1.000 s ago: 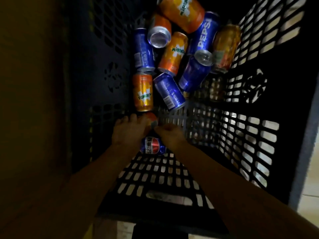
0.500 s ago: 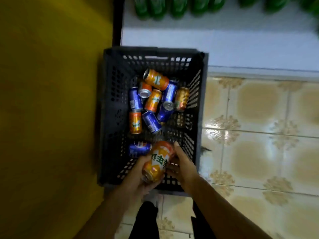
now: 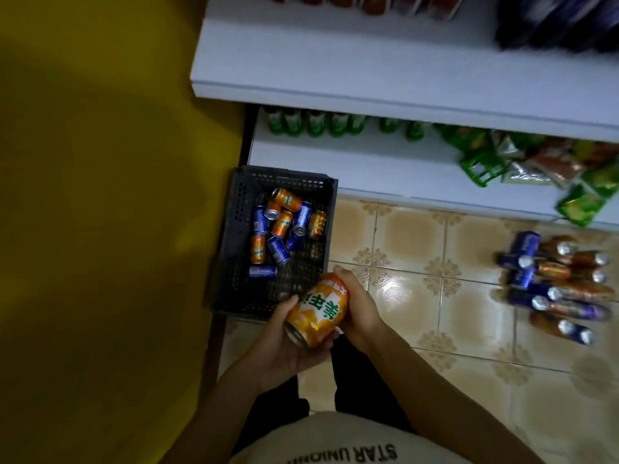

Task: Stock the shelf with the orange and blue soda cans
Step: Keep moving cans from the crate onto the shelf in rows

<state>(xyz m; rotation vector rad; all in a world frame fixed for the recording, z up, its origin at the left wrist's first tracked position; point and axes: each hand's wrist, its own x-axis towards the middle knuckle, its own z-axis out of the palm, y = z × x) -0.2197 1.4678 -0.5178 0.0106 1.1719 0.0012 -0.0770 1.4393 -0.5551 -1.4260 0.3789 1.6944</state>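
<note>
Shelf [image 3: 418, 169]: we now see two white tiers ahead, where half a second ago only the lower edge showed; green bottles [image 3: 315, 123] stand at the back of the lower one and snack packs [image 3: 536, 162] lie at its right.
Crate [image 3: 234, 249]: on the floor by the yellow wall, touching the lower tier; it sits further from us than before, so we judge the person has straightened up.
Floor cans [image 3: 556, 283]: a cluster of orange and blue cans, newly in view, lies on the tiles at right, well apart from the crate and too blurred to count.
Crate cans [image 3: 284, 226]: about ten orange and blue cans lie loose inside, none standing.
Can [image 3: 318, 311]: one orange can, tilted, is out of the crate and above its near corner.
Left hand [image 3: 288, 339]: cups the can from below, fingers curled round its lower end.
Right hand [image 3: 358, 306]: wraps the can's right side, thumb on top.
Meaning: we judge the pick done and the carry to the shelf next; most of the stock is unshelved.
Hidden: upper-tier goods are cut off at the top edge; the can's far side and label are unclear.
</note>
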